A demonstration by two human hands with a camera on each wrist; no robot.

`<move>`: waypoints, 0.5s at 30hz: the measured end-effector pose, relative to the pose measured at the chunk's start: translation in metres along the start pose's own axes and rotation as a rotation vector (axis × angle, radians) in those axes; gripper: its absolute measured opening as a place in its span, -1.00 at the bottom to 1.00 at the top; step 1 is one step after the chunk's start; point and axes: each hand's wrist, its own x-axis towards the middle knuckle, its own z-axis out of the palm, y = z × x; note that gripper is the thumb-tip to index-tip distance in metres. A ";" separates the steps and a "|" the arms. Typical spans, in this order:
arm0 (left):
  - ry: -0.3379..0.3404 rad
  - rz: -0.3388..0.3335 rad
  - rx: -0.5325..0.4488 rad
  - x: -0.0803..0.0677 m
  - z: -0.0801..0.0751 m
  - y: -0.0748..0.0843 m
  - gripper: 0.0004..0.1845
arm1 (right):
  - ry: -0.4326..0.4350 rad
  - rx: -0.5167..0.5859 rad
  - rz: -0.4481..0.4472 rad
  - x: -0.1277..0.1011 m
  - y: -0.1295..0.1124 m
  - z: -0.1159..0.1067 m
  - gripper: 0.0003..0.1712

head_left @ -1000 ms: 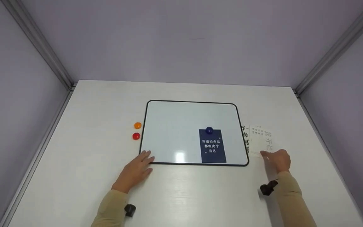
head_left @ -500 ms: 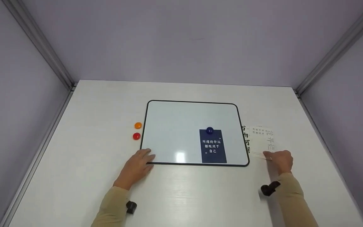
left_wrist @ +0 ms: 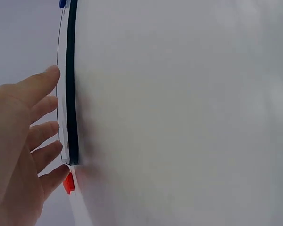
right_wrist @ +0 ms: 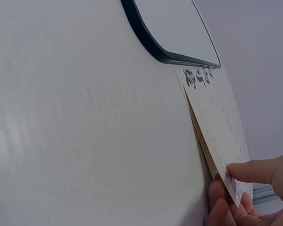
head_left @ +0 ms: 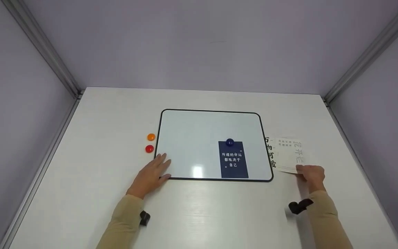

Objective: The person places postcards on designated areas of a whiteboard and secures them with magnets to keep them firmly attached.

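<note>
A whiteboard [head_left: 192,138] with a black rim lies flat on the white table. My left hand [head_left: 149,176] rests at its near left corner, fingers straight and spread. On the board lies a dark blue card [head_left: 233,167] with white writing, a round dark blue magnet [head_left: 229,142] on its top edge. Right of the board, my right hand [head_left: 312,175] pinches the near right corner of a white printed card [head_left: 288,152], thumb above and fingers below. In the right wrist view this card [right_wrist: 219,127] is tilted up over another card [right_wrist: 183,84] with bold black characters.
An orange magnet [head_left: 151,137] and a red magnet [head_left: 149,148] sit on the table just left of the board. Purple-grey panels with metal corner posts stand at the back and both sides. Each wrist carries a small black camera.
My right hand has shifted right, drawing the white card's held corner along and lifting it a little. My left hand has slid slightly forward along the board's left corner.
</note>
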 end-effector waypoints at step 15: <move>-0.054 -0.033 -0.004 0.012 -0.001 -0.002 -0.37 | -0.042 0.254 0.035 -0.002 -0.003 -0.006 -0.34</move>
